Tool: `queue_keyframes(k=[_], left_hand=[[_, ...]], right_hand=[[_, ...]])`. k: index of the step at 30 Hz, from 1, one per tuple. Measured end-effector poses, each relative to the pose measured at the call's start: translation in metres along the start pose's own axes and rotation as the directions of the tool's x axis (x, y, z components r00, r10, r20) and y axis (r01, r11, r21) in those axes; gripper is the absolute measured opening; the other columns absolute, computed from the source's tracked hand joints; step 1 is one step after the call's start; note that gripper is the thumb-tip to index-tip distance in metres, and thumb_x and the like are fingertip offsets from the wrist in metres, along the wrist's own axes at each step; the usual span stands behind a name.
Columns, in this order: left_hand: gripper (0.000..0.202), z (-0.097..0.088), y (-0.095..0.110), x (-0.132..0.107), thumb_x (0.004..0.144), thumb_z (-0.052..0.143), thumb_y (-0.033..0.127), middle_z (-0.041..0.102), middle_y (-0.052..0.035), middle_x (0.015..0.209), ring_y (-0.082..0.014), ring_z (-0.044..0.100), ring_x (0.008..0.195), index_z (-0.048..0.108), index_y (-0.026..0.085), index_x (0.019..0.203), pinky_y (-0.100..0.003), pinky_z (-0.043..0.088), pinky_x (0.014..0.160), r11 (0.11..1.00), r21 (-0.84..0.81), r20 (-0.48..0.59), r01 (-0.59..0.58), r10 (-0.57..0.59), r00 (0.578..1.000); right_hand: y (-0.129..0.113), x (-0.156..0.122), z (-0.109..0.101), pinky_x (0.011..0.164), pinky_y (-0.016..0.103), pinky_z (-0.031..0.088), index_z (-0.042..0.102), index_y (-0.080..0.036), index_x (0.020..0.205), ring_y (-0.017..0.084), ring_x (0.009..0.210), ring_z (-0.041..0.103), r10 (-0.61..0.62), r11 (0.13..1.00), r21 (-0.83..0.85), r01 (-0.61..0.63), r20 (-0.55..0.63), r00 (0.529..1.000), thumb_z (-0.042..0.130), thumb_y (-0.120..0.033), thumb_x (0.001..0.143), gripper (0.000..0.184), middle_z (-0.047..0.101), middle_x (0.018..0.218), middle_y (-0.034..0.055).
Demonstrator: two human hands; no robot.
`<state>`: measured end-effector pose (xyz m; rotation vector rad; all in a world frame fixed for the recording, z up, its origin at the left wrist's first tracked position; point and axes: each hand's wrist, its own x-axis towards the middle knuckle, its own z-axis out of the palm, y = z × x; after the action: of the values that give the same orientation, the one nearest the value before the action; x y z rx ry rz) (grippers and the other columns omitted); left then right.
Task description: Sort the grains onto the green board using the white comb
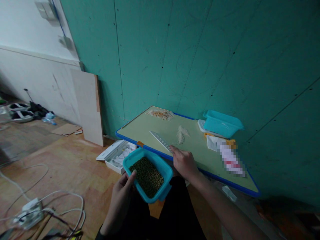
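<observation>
My left hand grips the near left side of a turquoise plastic container, thumb over the rim. Inside lie small dark green beans and tan beans, partly mixed. The container is tilted, in front of the table's near edge. My right hand is closed on the near end of a long, thin white strip with stripes along it, perhaps a ruler. That strip slants over the tabletop. Beyond its right side sits a small heap of white grains. Yellow-orange kernels rest on white grains at the far left corner.
A second turquoise container sits at the table's right, near a white cloth and a blurred-out packet. A green wall backs the table. An opened white box and a power strip with cables lie on the floor.
</observation>
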<state>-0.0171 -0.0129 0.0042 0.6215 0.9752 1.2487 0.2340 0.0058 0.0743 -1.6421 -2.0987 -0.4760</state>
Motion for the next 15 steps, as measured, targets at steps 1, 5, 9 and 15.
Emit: queue_keyframes(k=[1, 5, 9, 15], left_hand=[[0.042, -0.002, -0.002, 0.002, 0.060, 0.093, 0.048, 0.059, 0.0028, 0.055, -0.0119, 0.052, 0.049, 0.068, 0.015, 0.070, -0.023, 0.038, 0.049, 1.000, -0.006, 0.009, 0.006, -0.006, 1.000], [0.042, -0.009, -0.010, 0.007, 0.063, 0.091, 0.049, 0.060, 0.0033, 0.059, -0.0102, 0.050, 0.049, 0.070, 0.015, 0.076, -0.022, 0.037, 0.048, 1.000, -0.011, 0.030, 0.010, -0.010, 1.000], [0.042, -0.011, -0.013, 0.008, 0.065, 0.090, 0.050, 0.061, 0.0025, 0.061, -0.0109, 0.054, 0.052, 0.069, 0.015, 0.076, -0.021, 0.040, 0.049, 1.000, -0.005, 0.047, 0.012, -0.012, 0.999], [0.040, -0.009, -0.011, 0.004, 0.068, 0.088, 0.050, 0.067, 0.0004, 0.069, -0.0136, 0.060, 0.057, 0.072, 0.017, 0.084, -0.023, 0.047, 0.054, 1.000, -0.009, 0.051, 0.021, -0.020, 0.998]], right_hand=[[0.007, 0.000, 0.001, 0.077, 0.025, 0.058, 0.069, -0.012, 0.126, 0.019, 0.083, 0.077, 0.027, 1.000, -0.008, -0.027, 0.020, 0.999, 0.047, -0.005, 0.091, 0.042, 0.079, 0.109, 0.0115], [0.037, 0.003, 0.001, 0.079, 0.025, 0.057, 0.068, -0.013, 0.128, 0.020, 0.088, 0.077, 0.109, 0.993, -0.052, -0.105, 0.073, 0.991, 0.046, -0.007, 0.093, 0.041, 0.078, 0.110, 0.0123], [0.061, 0.010, -0.001, 0.076, 0.026, 0.055, 0.071, -0.014, 0.124, 0.021, 0.087, 0.077, 0.184, 0.981, -0.080, -0.178, 0.073, 0.980, 0.045, -0.014, 0.098, 0.038, 0.079, 0.108, 0.0122], [0.084, 0.026, 0.002, 0.070, 0.026, 0.050, 0.079, -0.018, 0.110, 0.023, 0.080, 0.076, 0.303, 0.950, -0.097, -0.297, 0.054, 0.952, 0.048, -0.022, 0.097, 0.033, 0.080, 0.094, 0.0126]])
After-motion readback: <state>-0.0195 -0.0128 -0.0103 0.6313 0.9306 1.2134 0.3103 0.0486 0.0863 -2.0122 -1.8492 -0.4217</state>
